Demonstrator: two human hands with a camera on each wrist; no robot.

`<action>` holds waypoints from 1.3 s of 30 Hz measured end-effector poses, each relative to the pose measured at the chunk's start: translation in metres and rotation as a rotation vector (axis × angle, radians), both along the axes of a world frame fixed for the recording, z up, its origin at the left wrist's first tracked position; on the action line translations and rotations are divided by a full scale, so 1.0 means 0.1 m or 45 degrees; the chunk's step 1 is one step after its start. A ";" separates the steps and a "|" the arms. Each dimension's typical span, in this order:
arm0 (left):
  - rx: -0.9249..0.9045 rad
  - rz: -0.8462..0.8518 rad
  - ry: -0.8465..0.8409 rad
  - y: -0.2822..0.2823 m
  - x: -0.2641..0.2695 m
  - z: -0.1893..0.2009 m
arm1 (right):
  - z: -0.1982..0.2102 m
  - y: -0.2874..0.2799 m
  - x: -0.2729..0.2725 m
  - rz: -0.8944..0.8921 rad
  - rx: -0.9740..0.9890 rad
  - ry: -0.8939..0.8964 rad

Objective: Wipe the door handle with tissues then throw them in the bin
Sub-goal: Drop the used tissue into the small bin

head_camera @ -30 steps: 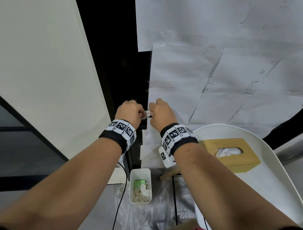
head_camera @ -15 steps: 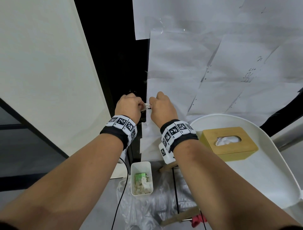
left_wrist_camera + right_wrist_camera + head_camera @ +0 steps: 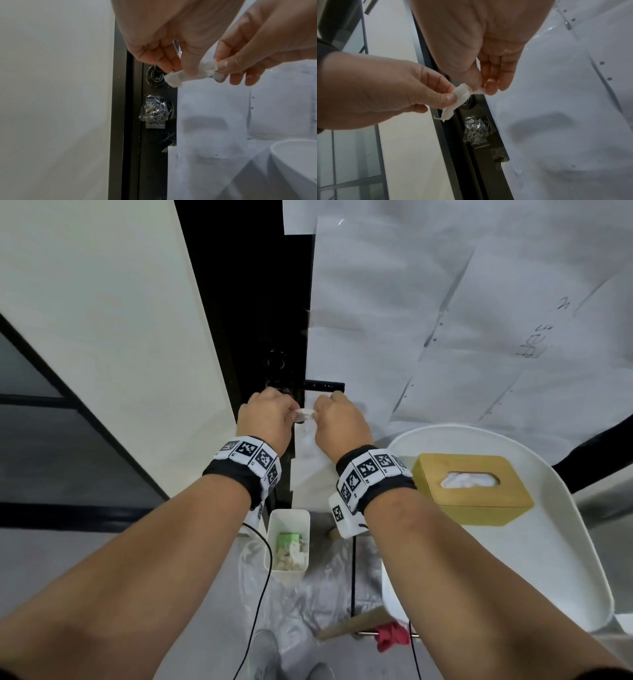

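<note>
Both hands are up in front of a dark door. The left hand (image 3: 265,419) and the right hand (image 3: 339,422) hold one small white tissue (image 3: 305,415) between them. It is twisted into a short roll.

From the head view, only a tiny white bit of the tissue shows between the two fists. This view shows the black door handle (image 3: 323,385) just above the hands, sticking out to the right. The tissue is not touching it. Down on the floor, near the feet, stands a small white bin (image 3: 287,541) with scraps inside. To the right is a white table (image 3: 534,559) with a wooden tissue box (image 3: 472,489) on it.

The left wrist view shows the grip better. The left thumb and fingers are pressed together on the left end of the tissue (image 3: 187,75). The right fingertips (image 3: 223,66) pinch the right end. Behind the tissue is a round metal lock piece (image 3: 155,77) on the door. The bin and box do not show here.

The right wrist view shows the right thumb and first finger clamped on one end of the tissue (image 3: 462,96), while the other right fingers hang fairly straight. The left hand's thumb (image 3: 443,97) presses the other end.
</note>
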State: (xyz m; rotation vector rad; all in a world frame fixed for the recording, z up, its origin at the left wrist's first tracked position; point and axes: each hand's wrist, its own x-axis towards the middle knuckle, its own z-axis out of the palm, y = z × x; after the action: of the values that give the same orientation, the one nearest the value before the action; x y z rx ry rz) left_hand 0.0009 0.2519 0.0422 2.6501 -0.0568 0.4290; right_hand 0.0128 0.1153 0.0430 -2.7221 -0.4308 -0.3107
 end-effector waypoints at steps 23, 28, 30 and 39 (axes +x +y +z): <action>-0.219 -0.098 0.399 0.25 -0.51 -2.09 | -2.02 0.26 -0.71 -0.054 0.250 0.486; -0.191 -0.121 0.473 0.31 -0.54 -2.53 | -2.48 0.31 -0.76 -0.069 0.207 0.541; -0.197 -0.125 0.500 0.33 -0.53 -2.68 | -2.64 0.33 -0.76 -0.087 0.190 0.585; -0.138 -0.047 0.729 0.32 -0.44 -3.09 | -3.01 0.37 -0.68 -0.101 0.108 0.792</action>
State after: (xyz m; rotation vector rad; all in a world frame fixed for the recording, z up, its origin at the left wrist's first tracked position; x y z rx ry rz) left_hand -0.0429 0.2840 -0.2669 2.5570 0.0939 -0.3367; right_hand -0.0554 0.1525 -0.2582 -2.5751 -0.1271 0.4805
